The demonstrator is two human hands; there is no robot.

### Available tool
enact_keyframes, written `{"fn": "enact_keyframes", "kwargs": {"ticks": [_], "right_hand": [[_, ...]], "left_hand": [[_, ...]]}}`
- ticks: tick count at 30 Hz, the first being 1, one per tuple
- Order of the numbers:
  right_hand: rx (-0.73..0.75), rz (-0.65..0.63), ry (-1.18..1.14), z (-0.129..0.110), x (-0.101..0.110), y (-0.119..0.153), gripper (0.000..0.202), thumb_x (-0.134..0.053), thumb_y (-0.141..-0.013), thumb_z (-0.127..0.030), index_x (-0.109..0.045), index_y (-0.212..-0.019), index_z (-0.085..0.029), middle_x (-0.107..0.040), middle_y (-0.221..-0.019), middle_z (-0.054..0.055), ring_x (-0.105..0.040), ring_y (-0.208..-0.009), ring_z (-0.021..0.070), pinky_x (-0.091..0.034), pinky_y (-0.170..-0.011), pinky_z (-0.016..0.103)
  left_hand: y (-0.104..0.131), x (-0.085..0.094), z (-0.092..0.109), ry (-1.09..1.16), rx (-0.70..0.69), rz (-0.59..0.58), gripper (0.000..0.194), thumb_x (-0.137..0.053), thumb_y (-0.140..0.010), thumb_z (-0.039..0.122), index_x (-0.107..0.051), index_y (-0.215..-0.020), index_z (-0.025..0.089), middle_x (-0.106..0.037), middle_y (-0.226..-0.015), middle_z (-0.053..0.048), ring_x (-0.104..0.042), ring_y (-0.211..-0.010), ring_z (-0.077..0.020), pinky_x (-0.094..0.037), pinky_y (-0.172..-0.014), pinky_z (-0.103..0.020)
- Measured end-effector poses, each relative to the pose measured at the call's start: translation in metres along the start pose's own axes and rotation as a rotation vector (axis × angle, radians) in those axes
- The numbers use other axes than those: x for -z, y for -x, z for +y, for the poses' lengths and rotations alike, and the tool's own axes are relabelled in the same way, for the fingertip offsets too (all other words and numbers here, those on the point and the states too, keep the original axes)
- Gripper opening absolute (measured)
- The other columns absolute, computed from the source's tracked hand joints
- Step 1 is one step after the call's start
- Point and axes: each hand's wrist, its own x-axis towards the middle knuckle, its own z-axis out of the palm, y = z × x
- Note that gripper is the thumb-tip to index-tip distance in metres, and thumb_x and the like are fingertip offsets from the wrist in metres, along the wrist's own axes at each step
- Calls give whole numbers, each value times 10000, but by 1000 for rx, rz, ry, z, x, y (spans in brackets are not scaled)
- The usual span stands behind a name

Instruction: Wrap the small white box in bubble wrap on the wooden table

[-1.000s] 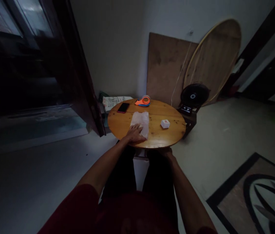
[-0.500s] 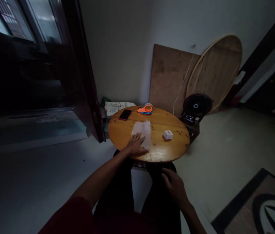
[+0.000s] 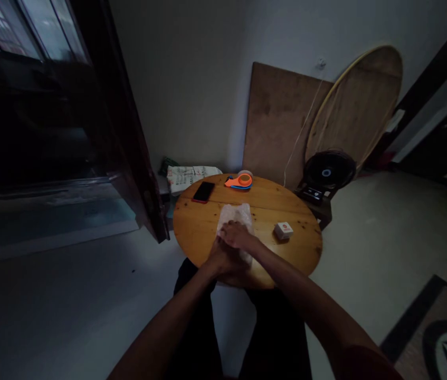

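Note:
A sheet of bubble wrap (image 3: 238, 212) lies flat on the round wooden table (image 3: 193, 232), towards its near edge. My left hand (image 3: 226, 259) rests palm down on the near part of the sheet, its fingers partly covered by my other hand. Reaching across from the right, my right hand (image 3: 236, 235) lies over the sheet just above the left one, fingers stretched out and overlapping it. Whether anything is beneath my palms is hidden. To the right stands a small white box (image 3: 283, 230) with a red mark.
An orange and blue tape dispenser (image 3: 241, 181) sits at the table's far edge, with a phone (image 3: 203, 192) to its left. Beyond the right rim is a round black device (image 3: 329, 170) on a dark stand. Wooden boards (image 3: 282, 116) lean on the wall.
My right hand has come up from beside my right leg onto the bubble wrap, over my left hand. The view has shifted slightly.

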Motion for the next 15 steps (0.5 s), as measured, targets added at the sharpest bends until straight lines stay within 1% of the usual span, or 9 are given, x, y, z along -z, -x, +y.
{"fn": "enact_keyframes", "kwargs": {"ticks": [2,3,5,7,9,11,12,14,15], "right_hand": [[-59,28,14,36,-2,15,266,-432,-932,-336,-645,-1027,-208,-633,-1095,120,-563,-1019,246,-439,-878,393],[-70,36,18,53,-3,25,302,-396,-946,-336,-620,-1084,-189,-607,-1151,139,-551,-1047,249,-425,-901,400],[-74,44,21,81,-5,44,325,-419,-934,-341,-581,-1148,-159,-579,-1191,147,-530,-1087,255,-408,-923,396],[-61,80,13,99,-10,59,389,-444,-920,-379,-538,-1219,-148,-538,-1265,149,-502,-1139,265,-385,-952,403],[-27,135,-10,108,-15,68,427,-443,-920,-394,-509,-1263,-149,-504,-1322,145,-465,-1196,267,-352,-992,407],[9,167,-44,111,-18,69,439,-443,-918,-394,-500,-1280,-152,-486,-1350,142,-437,-1233,265,-329,-1017,404],[19,172,-62,112,-19,69,445,-449,-913,-396,-500,-1283,-154,-482,-1355,142,-431,-1242,264,-324,-1021,403],[21,176,-92,113,-21,66,466,-463,-903,-406,-493,-1297,-158,-473,-1369,144,-419,-1258,267,-315,-1029,411],[19,179,-103,114,-22,65,481,-472,-897,-411,-485,-1308,-160,-467,-1379,144,-410,-1270,269,-307,-1035,417]], "left_hand": [[4,-2,-3,2,2,7,862,-689,-704,534,-376,-1424,179,-335,-1496,-151,-245,-1390,-383,-193,-1157,-511],[6,-2,-5,0,6,0,912,-672,-691,577,-343,-1444,181,-279,-1526,-153,-186,-1415,-381,-147,-1168,-517],[7,-3,-8,3,18,-31,939,-620,-688,656,-330,-1451,193,-211,-1554,-152,-131,-1437,-370,-114,-1168,-529],[7,1,-11,22,26,-77,929,-583,-698,695,-337,-1447,205,-191,-1562,-146,-110,-1444,-360,-118,-1163,-532],[4,10,-13,62,23,-126,889,-550,-742,683,-322,-1453,202,-211,-1557,-147,-135,-1444,-340,-162,-1158,-517],[-2,23,-14,94,1,-164,789,-513,-818,609,-308,-1459,197,-253,-1542,-151,-210,-1431,-309,-236,-1142,-481],[-6,30,-13,87,-3,-153,727,-506,-848,550,-319,-1454,195,-267,-1536,-153,-235,-1424,-296,-253,-1138,-465],[-17,41,-11,31,-17,-111,575,-490,-885,408,-389,-1412,202,-312,-1519,-137,-267,-1413,-271,-252,-1141,-448],[-22,45,-11,-2,-27,-101,539,-486,-888,366,-410,-1395,200,-329,-1511,-133,-274,-1410,-264,-246,-1144,-441]]}}
